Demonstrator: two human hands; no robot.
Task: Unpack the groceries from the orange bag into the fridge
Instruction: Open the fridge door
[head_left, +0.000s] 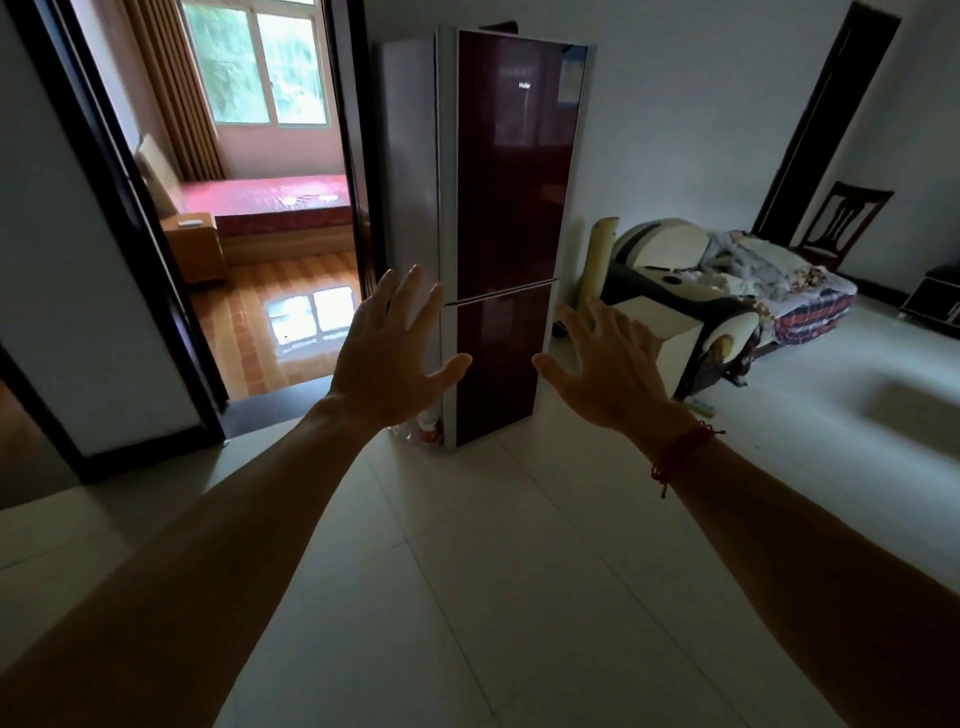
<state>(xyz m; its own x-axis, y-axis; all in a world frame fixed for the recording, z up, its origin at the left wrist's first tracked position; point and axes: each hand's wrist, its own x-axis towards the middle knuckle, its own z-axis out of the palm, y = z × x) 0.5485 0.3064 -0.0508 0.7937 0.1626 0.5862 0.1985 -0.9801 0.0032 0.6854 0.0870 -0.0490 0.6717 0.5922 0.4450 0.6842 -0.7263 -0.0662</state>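
Note:
A tall fridge (511, 171) with dark red glossy doors stands against the far wall, both doors closed. My left hand (387, 353) is stretched out in front of me with fingers spread, holding nothing, in line with the fridge's left edge. My right hand (610, 364) is likewise spread and empty, to the right of the lower fridge door; a red string bracelet sits on its wrist. Neither hand touches the fridge. No orange bag is in view.
An open doorway (270, 291) on the left leads to a bedroom with a red bed. A plastic bottle (428, 423) stands on the floor at the fridge's left foot. A cluttered sofa (727, 280) and a white box (670, 332) stand right of the fridge. White tiled floor lies before me.

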